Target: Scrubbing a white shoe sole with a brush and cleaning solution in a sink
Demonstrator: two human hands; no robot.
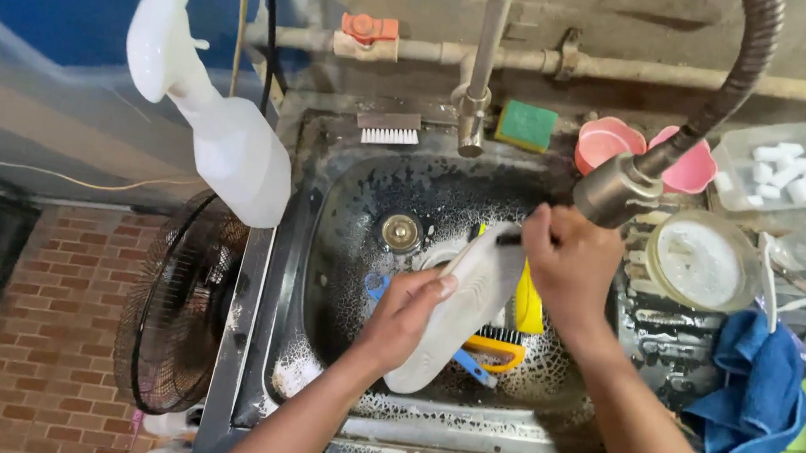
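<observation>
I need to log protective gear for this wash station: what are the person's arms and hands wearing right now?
Nothing that shows. The left hand and the right hand are both bare, with no gloves, and no rings or wristbands in view. Both forearms are uncovered down to the bottom edge of the picture, with no sleeve or cuff in sight. No watch or marking shows on either wrist.

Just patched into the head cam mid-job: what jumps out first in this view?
Dead centre, over a foam-streaked metal sink, the left hand holds a pale shoe insole while the right hand works at its upper end with a yellow brush. A white spray bottle looms at upper left, and a flexible hose nozzle hangs just above the right hand. Blue and green cloths lie at the right edge.
</observation>
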